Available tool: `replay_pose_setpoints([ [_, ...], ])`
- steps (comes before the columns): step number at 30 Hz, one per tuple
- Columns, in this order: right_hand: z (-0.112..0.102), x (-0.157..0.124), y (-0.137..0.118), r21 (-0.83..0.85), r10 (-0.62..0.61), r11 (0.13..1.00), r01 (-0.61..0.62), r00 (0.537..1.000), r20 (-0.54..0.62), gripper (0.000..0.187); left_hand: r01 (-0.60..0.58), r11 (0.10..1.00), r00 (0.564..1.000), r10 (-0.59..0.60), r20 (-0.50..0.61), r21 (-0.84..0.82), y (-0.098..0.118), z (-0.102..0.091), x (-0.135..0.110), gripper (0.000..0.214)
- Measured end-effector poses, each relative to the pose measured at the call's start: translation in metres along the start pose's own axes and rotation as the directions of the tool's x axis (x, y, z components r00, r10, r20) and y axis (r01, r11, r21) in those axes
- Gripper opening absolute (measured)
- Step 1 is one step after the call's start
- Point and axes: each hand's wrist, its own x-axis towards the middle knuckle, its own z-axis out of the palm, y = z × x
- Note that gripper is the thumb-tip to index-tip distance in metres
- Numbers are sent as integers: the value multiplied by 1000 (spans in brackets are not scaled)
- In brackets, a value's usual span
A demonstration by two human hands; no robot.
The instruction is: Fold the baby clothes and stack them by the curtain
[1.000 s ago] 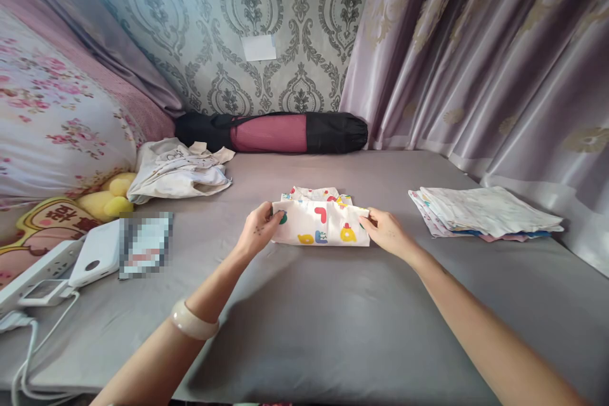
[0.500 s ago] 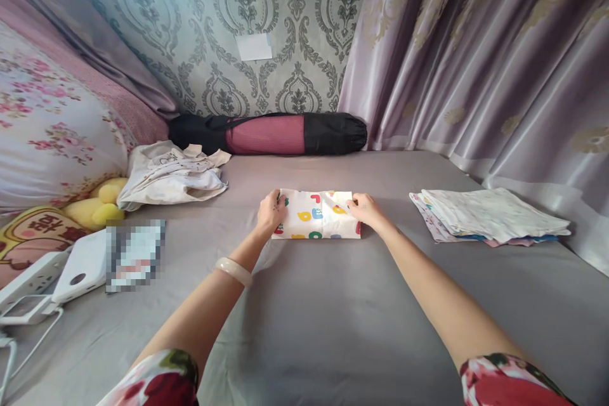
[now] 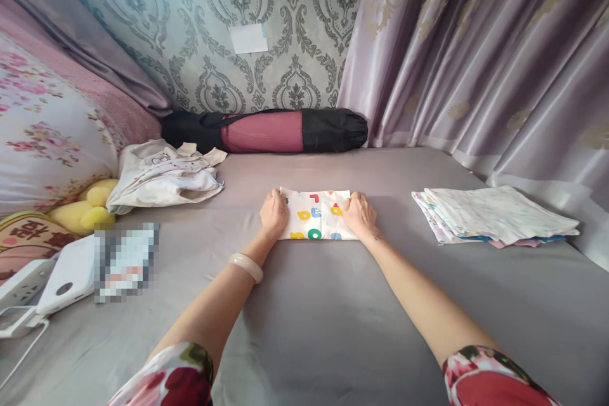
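Note:
A white cloth (image 3: pixel 314 216) printed with colourful letters lies folded into a flat rectangle on the grey bed sheet (image 3: pixel 333 317). My left hand (image 3: pixel 275 212) is closed on its left edge, the fingers curled in. At the opposite edge my right hand (image 3: pixel 360 214) also grips the cloth, its knuckles turned up. The fingertips of both hands are partly hidden. A pale bangle (image 3: pixel 247 268) circles my left wrist.
To the right lies a stack of folded cloths (image 3: pixel 497 216). On the left are a crumpled pale cloth (image 3: pixel 166 174), a yellow plush toy (image 3: pixel 88 208), a white power bank (image 3: pixel 71 273) and a power strip (image 3: pixel 28 282). A black and pink rolled bag (image 3: pixel 264 132) lies along the wall.
My right hand has turned over the cloth's right edge and covers more of it. My left fingers have curled in further. The view has shifted slightly; the cloth stays in about the same place.

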Motion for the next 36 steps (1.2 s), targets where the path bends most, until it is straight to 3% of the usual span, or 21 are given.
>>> replay_pose_setpoints([
  [4, 2, -2, -2, -9, 17, 1000, -17, 1000, -17, 25, 9, 999, 999, -6, -53, 48, 0, 4, -1, 23],
  [11, -6, 0, 0, 7, 16, 1000, -17, 999, 51, 27, 42, 997, 999, -40, -32, 68, 0, -3, 0, 24],
  [14, -13, -2, -4, -14, 12, 1000, -12, 1000, 25, 29, -24, 994, 998, 30, -48, 105, 5, -8, -5, 26],
  [16, -14, -6, -11, -52, -73, 996, 70, 995, -62, 31, -117, 985, 991, 124, -53, 123, 12, -8, -11, 31],
  [18, -11, -12, -20, -66, -242, 970, 235, 964, -115, 33, -224, 966, 973, 229, -24, 129, 22, -6, -19, 37],
  [21, 1, -20, -33, -32, -481, 877, 480, 874, -67, 42, -346, 926, 938, 340, 61, 151, 37, 1, -29, 45],
  [23, 11, -22, -38, -23, -549, 836, 549, 836, -7, 49, -380, 908, 924, 363, 119, 175, 42, 6, -33, 49],
  [28, 27, -20, -39, -17, -542, 838, 545, 836, 86, 54, -418, 882, 904, 380, 194, 219, 39, 14, -32, 52],
  [36, 25, -22, -38, -5, -520, 851, 524, 846, 118, 55, -406, 886, 903, 352, 244, 225, 37, 16, -30, 54],
])
